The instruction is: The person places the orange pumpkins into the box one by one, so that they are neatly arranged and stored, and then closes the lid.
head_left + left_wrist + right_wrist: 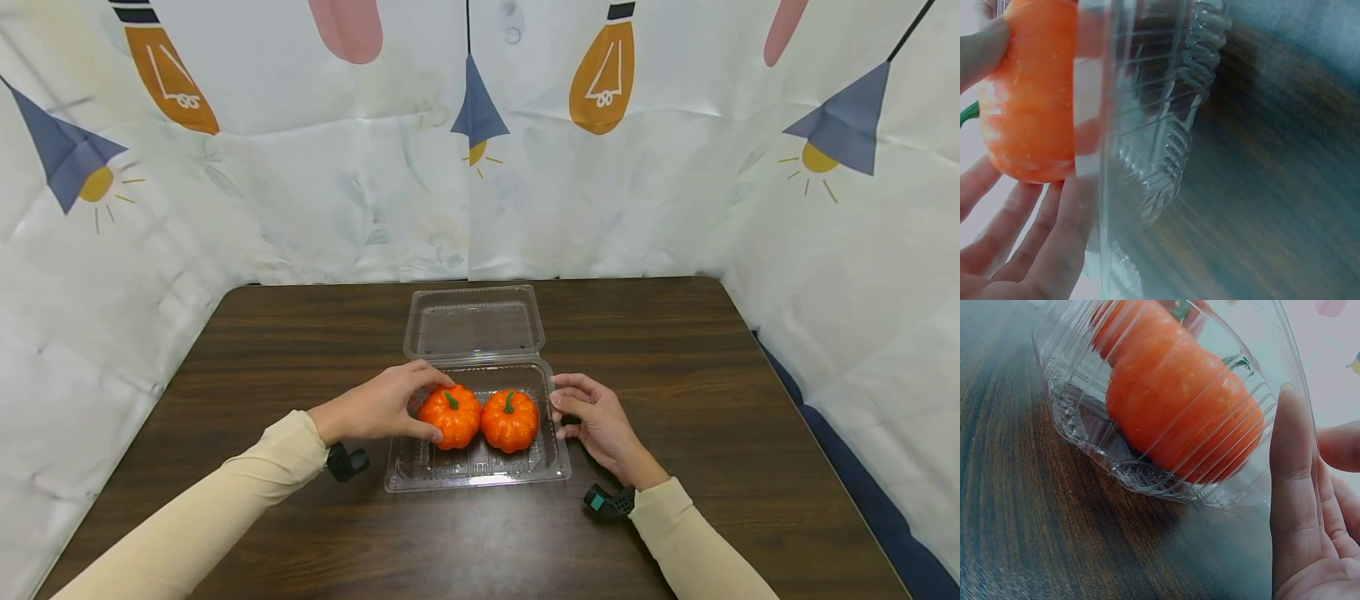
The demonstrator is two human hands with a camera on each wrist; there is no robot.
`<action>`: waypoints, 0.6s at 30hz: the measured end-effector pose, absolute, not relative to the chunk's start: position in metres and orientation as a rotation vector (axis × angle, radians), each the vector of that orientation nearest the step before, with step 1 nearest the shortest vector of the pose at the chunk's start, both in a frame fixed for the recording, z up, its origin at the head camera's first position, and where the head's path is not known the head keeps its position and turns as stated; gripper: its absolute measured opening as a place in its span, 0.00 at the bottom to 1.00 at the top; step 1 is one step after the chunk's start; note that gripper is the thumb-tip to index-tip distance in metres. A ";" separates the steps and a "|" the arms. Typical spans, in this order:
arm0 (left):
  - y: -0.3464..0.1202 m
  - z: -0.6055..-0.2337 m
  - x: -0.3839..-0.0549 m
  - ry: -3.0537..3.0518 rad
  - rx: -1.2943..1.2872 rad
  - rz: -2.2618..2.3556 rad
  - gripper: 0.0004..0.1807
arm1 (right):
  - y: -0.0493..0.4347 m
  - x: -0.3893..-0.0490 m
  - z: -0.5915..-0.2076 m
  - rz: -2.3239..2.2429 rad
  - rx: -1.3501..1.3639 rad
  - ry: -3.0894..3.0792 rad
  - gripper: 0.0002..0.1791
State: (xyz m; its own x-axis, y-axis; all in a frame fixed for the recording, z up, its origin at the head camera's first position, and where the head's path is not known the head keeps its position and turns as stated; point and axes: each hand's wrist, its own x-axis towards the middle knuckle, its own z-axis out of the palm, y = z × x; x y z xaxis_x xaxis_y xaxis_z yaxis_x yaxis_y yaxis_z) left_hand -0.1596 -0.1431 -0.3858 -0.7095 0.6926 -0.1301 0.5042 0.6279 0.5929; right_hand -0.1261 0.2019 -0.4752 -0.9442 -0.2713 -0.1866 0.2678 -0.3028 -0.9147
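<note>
Two small orange pumpkins with green stems sit side by side in a clear plastic clamshell container [480, 482], its lid folded back. My left hand [382, 406] grips the left pumpkin [456, 427], thumb on the near side and fingers on the far side. In the left wrist view this pumpkin [1032, 94] shows between thumb and fingers, beside the container wall. The right pumpkin [512, 429] is next to it. At the container's right edge, my right hand [600, 425] pinches the rim; the right wrist view shows a finger [1294, 469] and thumb on either side of it.
The open lid [474, 321] lies flat toward the back of the dark wooden table [300, 517]. White fabric [337, 208] printed with lamps and bulbs hangs behind and at both sides. A dark blue item [847, 467] is beyond the table's right edge.
</note>
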 end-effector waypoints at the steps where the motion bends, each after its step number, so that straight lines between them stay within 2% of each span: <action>1: -0.143 -0.385 -0.160 2.507 0.958 0.735 0.34 | 0.202 -0.126 -0.475 -2.296 -0.001 1.613 0.15; 18: -0.138 -0.383 -0.173 2.503 1.063 0.545 0.34 | 0.202 -0.128 -0.478 -2.294 -0.010 1.618 0.15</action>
